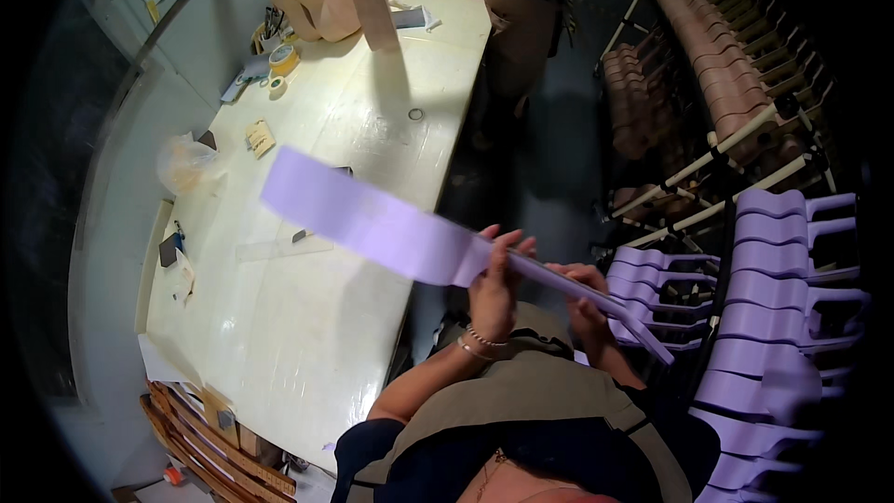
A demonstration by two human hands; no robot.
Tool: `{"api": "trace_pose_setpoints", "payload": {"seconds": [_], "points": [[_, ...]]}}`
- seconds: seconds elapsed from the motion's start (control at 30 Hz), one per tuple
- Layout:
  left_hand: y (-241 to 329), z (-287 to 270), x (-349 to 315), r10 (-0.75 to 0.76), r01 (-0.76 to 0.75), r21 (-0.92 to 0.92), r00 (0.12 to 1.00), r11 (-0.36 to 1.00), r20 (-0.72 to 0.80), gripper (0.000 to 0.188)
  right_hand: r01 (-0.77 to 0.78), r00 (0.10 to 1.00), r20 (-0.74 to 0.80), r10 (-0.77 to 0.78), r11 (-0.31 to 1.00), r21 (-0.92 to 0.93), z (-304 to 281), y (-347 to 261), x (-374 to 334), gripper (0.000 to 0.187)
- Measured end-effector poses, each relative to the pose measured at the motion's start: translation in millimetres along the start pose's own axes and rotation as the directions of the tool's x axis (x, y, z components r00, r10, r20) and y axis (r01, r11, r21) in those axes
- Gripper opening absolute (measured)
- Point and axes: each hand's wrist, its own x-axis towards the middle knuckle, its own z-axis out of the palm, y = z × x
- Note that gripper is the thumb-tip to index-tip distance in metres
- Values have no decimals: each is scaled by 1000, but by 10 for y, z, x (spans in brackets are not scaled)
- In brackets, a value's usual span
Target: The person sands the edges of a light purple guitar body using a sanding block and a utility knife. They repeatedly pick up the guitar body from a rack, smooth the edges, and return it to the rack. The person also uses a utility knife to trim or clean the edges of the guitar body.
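A lilac guitar (372, 214) is held edge-on in front of me. Its curved body side reaches left over the table, and its neck slants down to the right, ending in a bent headstock. My left hand (495, 293) is closed around the neck where it joins the body, fingers showing above it. Farther along the neck, close to the headstock, my right hand (585, 300) grips it with curled fingers. The guitar's broad faces are mostly hidden at this angle.
A long white table (270, 317) bears tape rolls (283, 60), a sanding block (261, 138) and a plastic bag (184, 163). Racks of lilac guitars (764, 317) and pinkish ones (717, 65) stand right. A co-worker (526, 9) is beside a bare-wood guitar (331, 0).
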Motion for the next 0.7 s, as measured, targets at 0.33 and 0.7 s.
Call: {"api": "trace_pose_setpoints", "payload": {"seconds": [0.33,0.7], "points": [[-1309,213,401,-865,508,757,480,410,147,49,-213,717,-598,-360,703,-678,-837,-603,-820,37],[-1810,-1804,861,-622,799,545,566,253,-542,28,-324,-167,-942,290,886,330,-2485,1191,-1782,31]]}}
